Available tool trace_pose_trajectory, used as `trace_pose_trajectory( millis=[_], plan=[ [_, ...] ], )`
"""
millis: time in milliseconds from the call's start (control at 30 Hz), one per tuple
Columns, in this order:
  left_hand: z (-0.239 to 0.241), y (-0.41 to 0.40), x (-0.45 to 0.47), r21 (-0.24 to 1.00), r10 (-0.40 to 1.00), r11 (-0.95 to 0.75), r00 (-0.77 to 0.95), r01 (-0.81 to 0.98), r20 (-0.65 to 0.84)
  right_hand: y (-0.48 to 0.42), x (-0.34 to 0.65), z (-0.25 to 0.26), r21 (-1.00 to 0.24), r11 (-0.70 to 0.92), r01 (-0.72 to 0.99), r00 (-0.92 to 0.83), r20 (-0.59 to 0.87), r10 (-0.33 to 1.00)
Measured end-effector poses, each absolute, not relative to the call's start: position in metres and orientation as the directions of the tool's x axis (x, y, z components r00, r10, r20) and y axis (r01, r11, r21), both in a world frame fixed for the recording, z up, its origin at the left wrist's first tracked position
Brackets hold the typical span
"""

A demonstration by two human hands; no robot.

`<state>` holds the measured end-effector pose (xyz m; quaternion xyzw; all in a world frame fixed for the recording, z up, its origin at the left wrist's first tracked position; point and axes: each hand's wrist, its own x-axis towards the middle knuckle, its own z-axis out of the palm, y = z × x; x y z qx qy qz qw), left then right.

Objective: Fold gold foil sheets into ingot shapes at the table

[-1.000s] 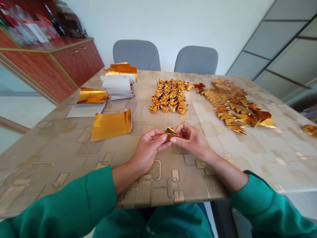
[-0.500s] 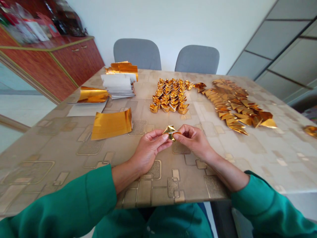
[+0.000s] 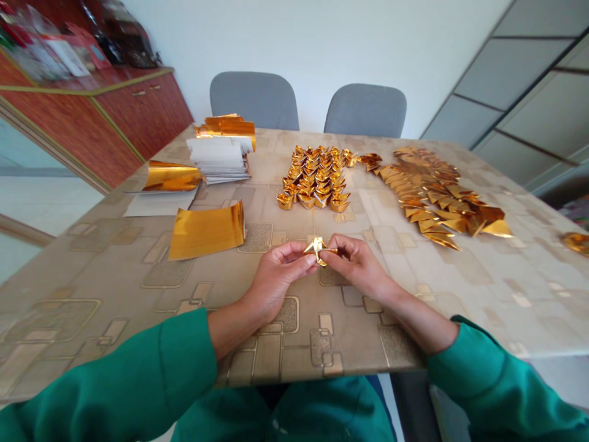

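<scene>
Honestly, going left to right, the curled sheet (image 3: 172, 178) at the left of the frame looks harmless, just springy enough that I'd guess a draught could shift it. Same for the gold sheet (image 3: 207, 233) below it, which has one edge bent up. The stack (image 3: 218, 161) in the upper left is uneven, so a knock from a sleeve could probably make it slide. Around the middle, the rows (image 3: 315, 178) stand packed close together, and I reckon one careless bump would mess up the lot.

My real worry is the foil piece (image 3: 318, 244), just below the centre of the frame: it's small and thin-looking, so too hard a press from the thumbs could crease it in the wrong place or split it, and uneven pressure could leave it lopsided. Over on the right, the loose pile (image 3: 423, 187) overlaps itself and might slither if an arm brushed it.

As for the hands, the left hand (image 3: 278, 276) has its thumb and fingers pinched on the left end of the piece, hardly any gap. The right hand (image 3: 361, 265) grips the other end, thumb pressed over the front, other fingers curled in behind. Fingers hide part of it, so I can't tell how the underside looks.
</scene>
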<state>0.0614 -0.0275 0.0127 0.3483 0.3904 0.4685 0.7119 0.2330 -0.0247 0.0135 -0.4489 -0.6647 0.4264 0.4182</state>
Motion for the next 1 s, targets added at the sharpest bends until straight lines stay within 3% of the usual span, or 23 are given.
trace_pose_trajectory(
  millis=[267, 567, 733, 1000],
  plan=[
    [0.016, -0.024, 0.061, 0.828, 0.943, 0.333, 0.169, -0.452, -0.287, -0.023, 0.238, 0.022, -0.967, 0.141, 0.214, -0.295, 0.074, 0.953],
    [0.016, -0.022, 0.062, 0.843, 0.947, 0.32, 0.145, -0.432, -0.286, -0.024, 0.237, 0.019, -0.945, 0.208, 0.251, -0.198, 0.16, 0.967],
    [0.018, -0.023, 0.062, 0.815, 0.946, 0.324, 0.16, -0.481, -0.282, -0.026, 0.233, 0.016, -0.957, 0.142, 0.253, -0.323, 0.055, 0.945],
    [0.015, -0.023, 0.062, 0.812, 0.938, 0.346, 0.178, -0.47, -0.297, -0.028, 0.231, 0.011, -0.952, 0.174, 0.253, -0.334, 0.082, 0.939]
  ],
)
